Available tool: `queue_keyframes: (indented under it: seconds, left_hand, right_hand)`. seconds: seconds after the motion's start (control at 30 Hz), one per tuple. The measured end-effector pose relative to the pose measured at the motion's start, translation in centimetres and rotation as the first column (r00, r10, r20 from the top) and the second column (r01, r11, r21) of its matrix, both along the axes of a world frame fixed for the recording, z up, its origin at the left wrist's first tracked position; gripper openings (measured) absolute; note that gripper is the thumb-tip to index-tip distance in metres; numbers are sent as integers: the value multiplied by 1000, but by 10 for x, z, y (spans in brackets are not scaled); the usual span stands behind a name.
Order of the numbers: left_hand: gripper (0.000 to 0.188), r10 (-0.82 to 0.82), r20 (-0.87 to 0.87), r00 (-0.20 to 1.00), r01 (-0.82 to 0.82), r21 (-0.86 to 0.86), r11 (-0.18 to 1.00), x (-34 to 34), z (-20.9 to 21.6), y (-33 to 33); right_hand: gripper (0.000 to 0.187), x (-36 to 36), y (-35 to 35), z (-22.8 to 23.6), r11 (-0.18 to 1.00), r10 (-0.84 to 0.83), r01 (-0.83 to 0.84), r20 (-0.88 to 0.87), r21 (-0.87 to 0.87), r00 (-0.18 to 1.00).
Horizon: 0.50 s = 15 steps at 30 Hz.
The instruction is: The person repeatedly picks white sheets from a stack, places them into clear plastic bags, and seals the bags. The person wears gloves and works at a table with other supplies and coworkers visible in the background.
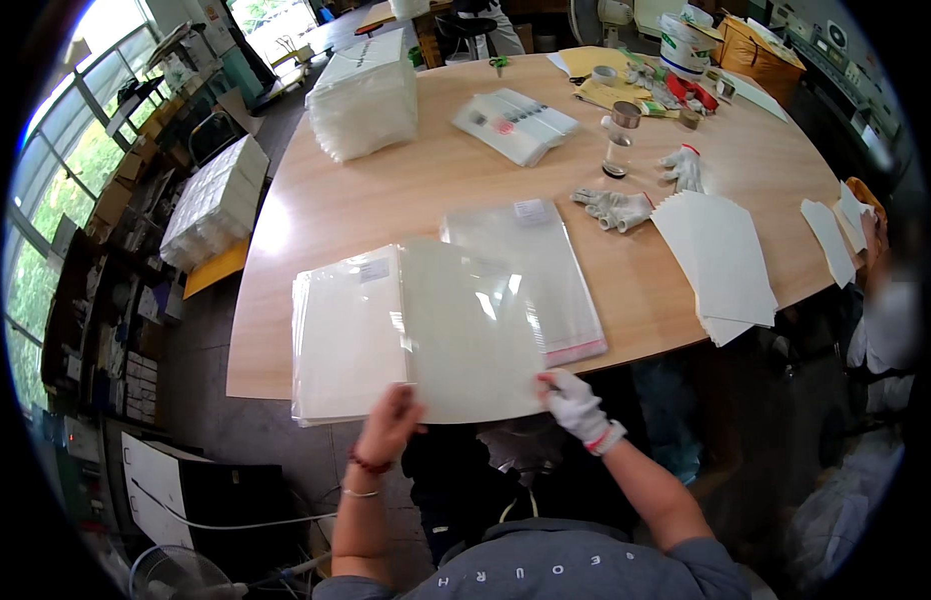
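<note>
A pale sheet in a glossy clear sleeve [473, 330] spans the space between my hands, its lower edge past the table's front. My bare left hand [390, 425], a red bead bracelet at its wrist, is closed at the sheet's lower left corner, slightly blurred. A white glove with a red cuff covers my right hand [580, 408], which pinches the lower right corner. Left of the sheet lies a stack of similar sleeved sheets [344, 335]. Partly under it, at the right, is a pile of clear plastic sleeves [561, 290].
On the wooden table [386, 205] are a bundle of clear packs [364, 95], a flat plastic-wrapped pack [516, 125], a jar [618, 145], white gloves [614, 208], fanned pale sheets [716, 260] and a white bucket [688, 45]. Another person [881, 300] is at the right edge.
</note>
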<state>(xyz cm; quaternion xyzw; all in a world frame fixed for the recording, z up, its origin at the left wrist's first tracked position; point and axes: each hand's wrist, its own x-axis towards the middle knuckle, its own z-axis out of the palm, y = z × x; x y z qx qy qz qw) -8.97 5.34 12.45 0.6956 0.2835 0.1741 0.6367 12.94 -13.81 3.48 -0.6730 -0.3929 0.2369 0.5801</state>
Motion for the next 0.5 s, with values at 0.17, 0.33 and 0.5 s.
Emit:
queue_keyframes:
  seconds: [0.17,0.33,0.5]
  left_hand:
    - [23,320,113,941,-334,134,933,-110,-3,98]
    - [46,510,-170,843,-390,460,798,-157,-66,127]
    - [57,680,-129,722,-399,725,562,-165,-107,149]
  right_hand:
    - [27,-64,125,42,963,221,-231,83,141,972]
    - [29,-91,165,58,886,451,-424,133,-189,882]
    - [21,-50,134,49,934,339,-318,-115,165,934]
